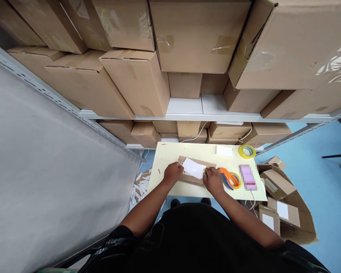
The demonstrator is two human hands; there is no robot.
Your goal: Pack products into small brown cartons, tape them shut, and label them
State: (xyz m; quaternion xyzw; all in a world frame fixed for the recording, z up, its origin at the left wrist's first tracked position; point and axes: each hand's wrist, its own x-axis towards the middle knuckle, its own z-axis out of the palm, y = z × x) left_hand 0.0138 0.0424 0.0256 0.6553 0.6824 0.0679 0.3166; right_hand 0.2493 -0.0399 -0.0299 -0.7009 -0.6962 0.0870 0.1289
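A flat cardboard box (191, 179) lies on the pale yellow table in front of me. A white paper label (193, 167) is over its top face, slightly askew. My left hand (172, 173) is closed at the label's left edge, in a pinch. On the other side, my right hand (213, 181) pinches the label's right edge, its fingertips low over the box. Just right of that hand lies an orange and blue tape dispenser (229, 179) with a roll of tape in it.
On the table (170, 151) are a stack of white labels (224, 151), a yellow tape roll (246, 151) and a pixelated pink object (247, 177). Shelves of cardboard boxes (199, 38) rise behind it. An open carton (301, 212) with small boxes stands right; paper scraps (142, 186) lie left.
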